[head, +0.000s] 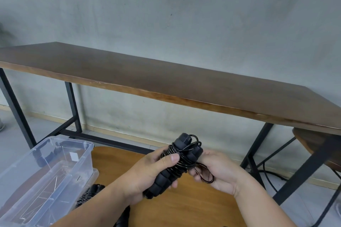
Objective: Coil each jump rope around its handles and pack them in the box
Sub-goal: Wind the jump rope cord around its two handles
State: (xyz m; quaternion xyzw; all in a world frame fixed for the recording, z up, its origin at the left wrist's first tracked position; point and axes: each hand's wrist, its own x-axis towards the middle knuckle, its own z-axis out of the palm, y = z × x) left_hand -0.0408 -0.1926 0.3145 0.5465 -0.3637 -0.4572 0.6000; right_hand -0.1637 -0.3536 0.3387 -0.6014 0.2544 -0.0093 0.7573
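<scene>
A person's left hand (147, 173) clamps a black jump rope (177, 160) by its paired handles, thumb pressing the coils, held above a low wooden surface (184, 208); the right hand (217, 171) pinches the last loose loop of cord (206, 177) beside the bundle; a clear box (60, 167) sits open at left, and a second dark rope (88, 193) lies just beside it, partly hidden; the winding looks nearly done; the tail is best kept taut, tucked under a wrap, the thumb holding until it locks, lest the coils spring loose.
</scene>
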